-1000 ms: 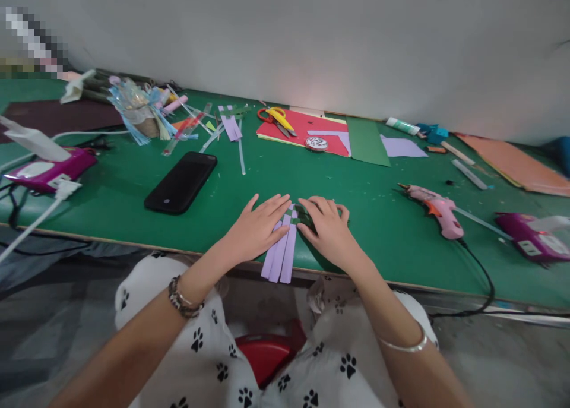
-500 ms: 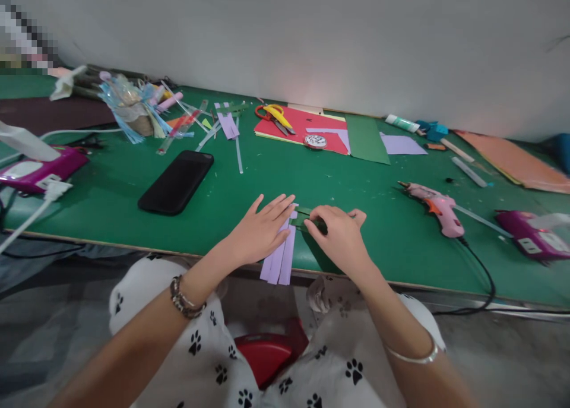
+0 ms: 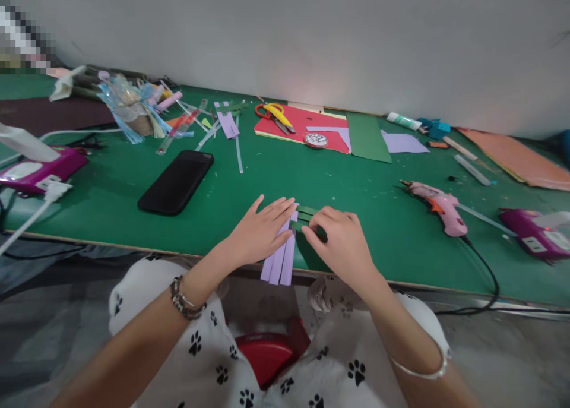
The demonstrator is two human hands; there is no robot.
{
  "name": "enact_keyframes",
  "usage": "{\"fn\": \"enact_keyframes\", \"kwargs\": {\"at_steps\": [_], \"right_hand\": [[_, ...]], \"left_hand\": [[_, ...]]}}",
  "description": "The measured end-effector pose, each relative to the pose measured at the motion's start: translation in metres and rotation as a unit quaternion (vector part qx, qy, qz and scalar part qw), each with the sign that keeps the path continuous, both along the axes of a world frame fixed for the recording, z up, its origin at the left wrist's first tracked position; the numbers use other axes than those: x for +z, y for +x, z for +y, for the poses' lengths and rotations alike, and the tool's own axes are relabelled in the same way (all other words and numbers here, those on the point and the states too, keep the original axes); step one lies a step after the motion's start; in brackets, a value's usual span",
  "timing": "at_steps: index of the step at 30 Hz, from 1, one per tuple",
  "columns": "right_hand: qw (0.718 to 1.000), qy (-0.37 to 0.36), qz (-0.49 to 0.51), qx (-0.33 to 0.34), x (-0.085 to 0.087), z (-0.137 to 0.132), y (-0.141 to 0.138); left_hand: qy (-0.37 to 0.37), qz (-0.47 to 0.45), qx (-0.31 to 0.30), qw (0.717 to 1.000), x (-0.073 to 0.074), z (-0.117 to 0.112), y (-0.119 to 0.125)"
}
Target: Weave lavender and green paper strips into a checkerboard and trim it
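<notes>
Several purple paper strips (image 3: 278,266) lie side by side at the table's front edge, their lower ends jutting past it. My left hand (image 3: 259,231) rests flat over their upper part, fingers stretched out. Green paper strips (image 3: 306,210) cross the purple ones and run to the right. The thumb and fingers of my right hand (image 3: 342,237) are closed around the green strips' right side, which they partly cover. How the strips overlap beneath my left palm is hidden.
A black phone (image 3: 177,182) lies to the left. The pink glue gun (image 3: 439,206) and its cord are on the right, near a purple power strip (image 3: 537,236). Scissors (image 3: 276,117) lie on red paper (image 3: 327,123) at the back. Loose strips (image 3: 227,122) lie back left.
My right hand has shifted slightly along the green strips, and more of them shows between my hands. My left hand stays in place on the purple strips.
</notes>
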State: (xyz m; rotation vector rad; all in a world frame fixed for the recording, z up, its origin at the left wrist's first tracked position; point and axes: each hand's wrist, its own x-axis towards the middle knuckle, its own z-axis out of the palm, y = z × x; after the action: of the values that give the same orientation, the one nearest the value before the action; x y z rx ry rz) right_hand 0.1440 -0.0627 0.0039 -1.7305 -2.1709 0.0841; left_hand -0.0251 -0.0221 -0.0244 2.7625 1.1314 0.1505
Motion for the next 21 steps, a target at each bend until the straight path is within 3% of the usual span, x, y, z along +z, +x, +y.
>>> {"fn": "enact_keyframes", "kwargs": {"at_steps": [13,21], "right_hand": [[0.983,-0.152,0.101,0.016,0.006,0.007,0.011],[0.981,-0.157,0.109,0.011,0.006,0.014,0.019]], "left_hand": [[-0.013,0.007,0.005,1.000,0.003,0.000,0.001],[-0.048,-0.029,0.006,0.998,0.008,0.007,0.001]]}}
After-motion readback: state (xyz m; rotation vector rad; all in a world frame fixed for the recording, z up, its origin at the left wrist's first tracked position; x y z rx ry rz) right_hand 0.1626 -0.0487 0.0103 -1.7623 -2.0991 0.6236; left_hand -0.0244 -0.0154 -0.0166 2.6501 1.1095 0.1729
